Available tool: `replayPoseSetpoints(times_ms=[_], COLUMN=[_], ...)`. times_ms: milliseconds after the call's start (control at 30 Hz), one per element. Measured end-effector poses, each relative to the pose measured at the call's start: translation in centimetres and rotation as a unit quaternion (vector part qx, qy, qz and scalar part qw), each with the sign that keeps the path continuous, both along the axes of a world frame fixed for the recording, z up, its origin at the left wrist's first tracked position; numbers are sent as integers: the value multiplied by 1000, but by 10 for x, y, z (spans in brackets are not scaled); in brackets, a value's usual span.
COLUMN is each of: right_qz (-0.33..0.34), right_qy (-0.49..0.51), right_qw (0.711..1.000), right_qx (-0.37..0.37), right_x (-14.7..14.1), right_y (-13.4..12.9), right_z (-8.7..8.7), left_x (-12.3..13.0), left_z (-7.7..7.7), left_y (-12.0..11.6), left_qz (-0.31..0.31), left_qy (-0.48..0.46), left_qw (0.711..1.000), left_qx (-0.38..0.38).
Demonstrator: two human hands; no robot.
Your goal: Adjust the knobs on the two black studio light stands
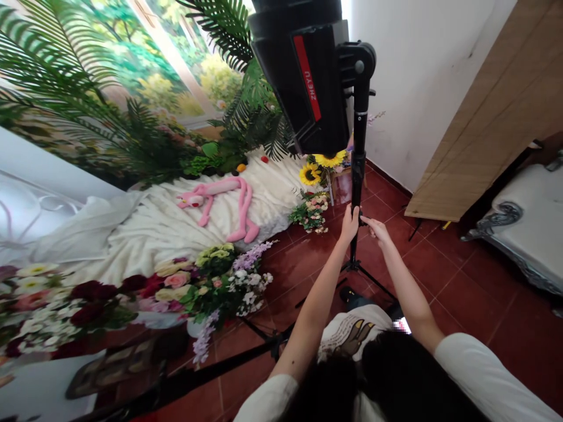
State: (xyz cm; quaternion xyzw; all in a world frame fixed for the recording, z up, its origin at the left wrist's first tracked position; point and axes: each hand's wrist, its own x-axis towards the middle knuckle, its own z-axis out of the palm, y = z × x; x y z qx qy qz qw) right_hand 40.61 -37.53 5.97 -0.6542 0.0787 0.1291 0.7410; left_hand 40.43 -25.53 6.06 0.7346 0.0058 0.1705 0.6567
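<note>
A black light stand [358, 132] rises upright in front of me, with a big black studio light [303, 88] marked ZHEYU mounted at its top. My left hand [349, 224] is wrapped around the pole about midway up. Close beside it, my right hand [376, 228] reaches to the pole's right side with its index finger extended, the tip at a small black knob [361, 217]. Whether the right thumb and fingers pinch the knob is hard to make out. Below both hands, the stand's tripod legs [358, 268] spread on the floor.
Left of the stand, a pink plush toy [220, 190] lies on white draped fabric [145, 225]. Flowers [176, 287] and another black stand's pole [220, 363] are at lower left. A tan panel [475, 117] and a white sofa with silver trim [534, 217] stand right. Red tiles [466, 299] cover the floor.
</note>
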Motion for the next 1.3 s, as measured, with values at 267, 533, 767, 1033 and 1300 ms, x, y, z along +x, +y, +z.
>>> replayPoseSetpoints(times_ms=[267, 533, 767, 1033, 1300], right_qz=[16, 176, 301, 490, 649], right_qy=[74, 174, 117, 86, 36], right_qw=[995, 968, 943, 857, 754], right_qx=[69, -39, -83, -132, -97], right_x=[-41, -126, -155, -205, -262], right_y=[25, 58, 107, 193, 280], right_z=[-27, -93, -104, -97, -69], left_x=[-66, -206, -305, -396, -435], left_z=[-26, -97, -111, -53, -50], left_y=[30, 90, 175, 201, 217], left_qz=[-43, -38, 270, 581, 733], left_qy=[21, 210, 215, 57, -22], left_qw=[999, 977, 937, 812, 680], left_qx=[5, -15, -54, -2, 7])
